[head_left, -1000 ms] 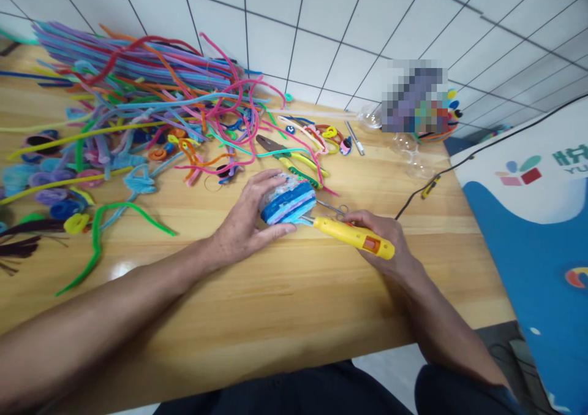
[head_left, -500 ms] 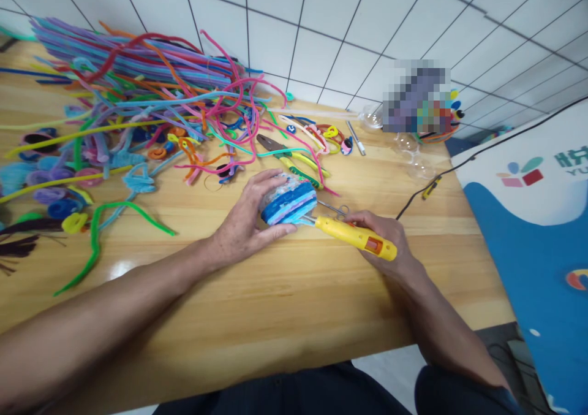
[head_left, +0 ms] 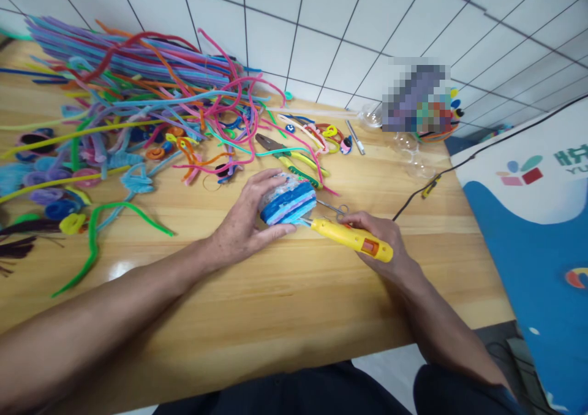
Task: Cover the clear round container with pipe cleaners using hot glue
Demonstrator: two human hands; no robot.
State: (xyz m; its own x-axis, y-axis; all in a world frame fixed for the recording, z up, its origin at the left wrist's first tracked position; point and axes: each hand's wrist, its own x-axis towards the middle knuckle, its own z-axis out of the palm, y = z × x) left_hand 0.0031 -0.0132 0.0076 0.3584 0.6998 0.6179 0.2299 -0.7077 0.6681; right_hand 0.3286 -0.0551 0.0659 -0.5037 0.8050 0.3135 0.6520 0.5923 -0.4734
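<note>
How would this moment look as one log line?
left hand: holds blue-striped piece; right hand: holds yellow tool; tip: at piece's edge; nearby: pliers

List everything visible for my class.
Ball: one, blue, centre
Glue gun: one, yellow, centre
Fuzzy sticks: many, multicoloured, left
Curled shapes: several, multicoloured, left
Pliers: one, green, centre
Scissors: one, silver, centre
Thin tool: one, silver, back
Small tool: one, yellow, right
Domes: several, clear, right
Cord: one, black, right
Blurred patch: one, right
Board: one, blue, right
Wall: one, white, back
Table: one, wooden, below
Clothing: some, dark, bottom
Left hand: one, on ball
Right hand: one, on glue gun
</note>
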